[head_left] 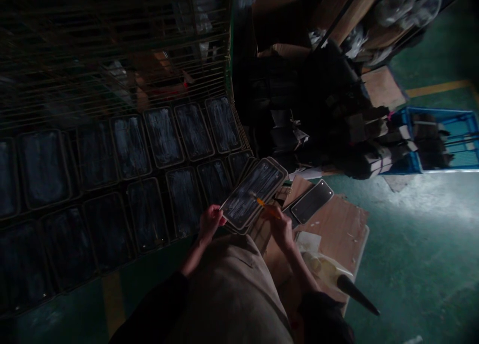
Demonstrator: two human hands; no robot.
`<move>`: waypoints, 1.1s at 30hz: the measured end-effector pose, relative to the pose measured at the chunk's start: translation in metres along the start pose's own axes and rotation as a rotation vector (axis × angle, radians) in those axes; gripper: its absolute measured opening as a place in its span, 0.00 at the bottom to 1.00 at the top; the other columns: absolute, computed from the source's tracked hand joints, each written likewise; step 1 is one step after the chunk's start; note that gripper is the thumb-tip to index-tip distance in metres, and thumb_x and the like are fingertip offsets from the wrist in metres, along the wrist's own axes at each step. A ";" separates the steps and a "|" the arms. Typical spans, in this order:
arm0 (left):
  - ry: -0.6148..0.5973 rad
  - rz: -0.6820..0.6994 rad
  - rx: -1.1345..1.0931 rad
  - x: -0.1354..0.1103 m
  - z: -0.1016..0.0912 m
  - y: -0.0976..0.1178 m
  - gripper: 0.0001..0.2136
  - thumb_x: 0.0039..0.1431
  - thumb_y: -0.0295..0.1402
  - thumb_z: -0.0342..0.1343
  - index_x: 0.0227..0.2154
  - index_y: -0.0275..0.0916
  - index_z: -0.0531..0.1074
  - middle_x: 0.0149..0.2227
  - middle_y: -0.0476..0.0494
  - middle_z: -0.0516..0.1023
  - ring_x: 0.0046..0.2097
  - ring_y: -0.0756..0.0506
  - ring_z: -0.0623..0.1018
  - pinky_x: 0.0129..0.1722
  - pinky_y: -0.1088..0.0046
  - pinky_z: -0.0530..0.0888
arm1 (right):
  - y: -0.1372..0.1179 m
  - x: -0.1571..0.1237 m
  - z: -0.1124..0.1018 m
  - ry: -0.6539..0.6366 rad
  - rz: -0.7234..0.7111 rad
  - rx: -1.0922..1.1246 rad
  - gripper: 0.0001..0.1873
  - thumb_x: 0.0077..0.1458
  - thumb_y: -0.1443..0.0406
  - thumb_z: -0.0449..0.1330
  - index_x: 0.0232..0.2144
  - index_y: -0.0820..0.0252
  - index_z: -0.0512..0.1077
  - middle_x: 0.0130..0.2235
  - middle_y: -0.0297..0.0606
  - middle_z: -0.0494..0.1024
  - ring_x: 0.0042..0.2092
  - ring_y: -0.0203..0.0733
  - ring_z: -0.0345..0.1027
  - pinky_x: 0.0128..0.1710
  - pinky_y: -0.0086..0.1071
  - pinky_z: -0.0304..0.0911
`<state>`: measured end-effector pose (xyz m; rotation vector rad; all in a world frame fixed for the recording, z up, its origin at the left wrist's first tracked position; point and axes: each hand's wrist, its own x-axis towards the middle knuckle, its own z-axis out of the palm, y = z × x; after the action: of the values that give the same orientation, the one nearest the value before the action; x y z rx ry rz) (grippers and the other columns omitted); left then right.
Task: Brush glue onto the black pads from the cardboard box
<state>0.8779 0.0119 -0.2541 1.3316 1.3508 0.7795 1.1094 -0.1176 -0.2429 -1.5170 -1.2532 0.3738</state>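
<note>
My left hand [211, 221] grips the lower left corner of a dark rectangular panel [249, 204] with rounded corners and a pale stitched-looking border. Whitish streaks cover the panel's face, and it lies tilted above my lap, with the edges of similar panels showing under it. In my right hand [280, 228] is a brush with an orange handle [265, 204]; its tip touches the panel's middle. Just right of that hand, another dark panel [312, 201], without streaks, rests on a wooden board.
Rows of streaked panels [162, 137] lie on a wire rack at left. On the wooden board [346, 219] stands a pale container [324, 269] with a dark-tipped spout or handle. Dark bundles [368, 159] and a blue crate [462, 139] are at right.
</note>
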 end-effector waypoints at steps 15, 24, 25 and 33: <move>0.036 0.063 -0.105 -0.005 0.008 -0.003 0.15 0.48 0.42 0.60 0.33 0.39 0.65 0.20 0.52 0.74 0.19 0.47 0.76 0.18 0.74 0.73 | -0.030 -0.079 0.049 -0.203 -0.093 -0.015 0.12 0.65 0.68 0.47 0.43 0.59 0.70 0.30 0.36 0.74 0.29 0.36 0.69 0.28 0.26 0.62; 0.003 0.152 0.003 -0.006 0.006 -0.004 0.12 0.53 0.41 0.55 0.34 0.39 0.66 0.17 0.53 0.72 0.17 0.49 0.73 0.16 0.79 0.67 | -0.032 -0.048 0.049 -0.124 0.082 0.324 0.13 0.65 0.60 0.50 0.46 0.59 0.68 0.31 0.36 0.76 0.31 0.37 0.72 0.32 0.27 0.66; 0.004 0.140 0.010 -0.007 0.006 -0.003 0.11 0.54 0.40 0.55 0.34 0.39 0.66 0.17 0.54 0.72 0.17 0.50 0.73 0.16 0.79 0.67 | -0.032 -0.045 0.054 -0.123 0.114 0.381 0.13 0.65 0.58 0.51 0.46 0.59 0.69 0.30 0.35 0.76 0.31 0.37 0.72 0.31 0.27 0.67; 0.029 0.139 0.009 -0.010 0.009 -0.001 0.12 0.52 0.41 0.55 0.34 0.40 0.66 0.19 0.54 0.72 0.18 0.50 0.73 0.15 0.79 0.67 | -0.004 -0.042 0.037 -0.098 0.242 0.486 0.15 0.63 0.54 0.51 0.40 0.58 0.69 0.25 0.33 0.76 0.25 0.38 0.72 0.25 0.28 0.68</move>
<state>0.8842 0.0004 -0.2550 1.4374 1.2957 0.8906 1.0622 -0.1347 -0.2682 -1.2371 -0.9611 0.8551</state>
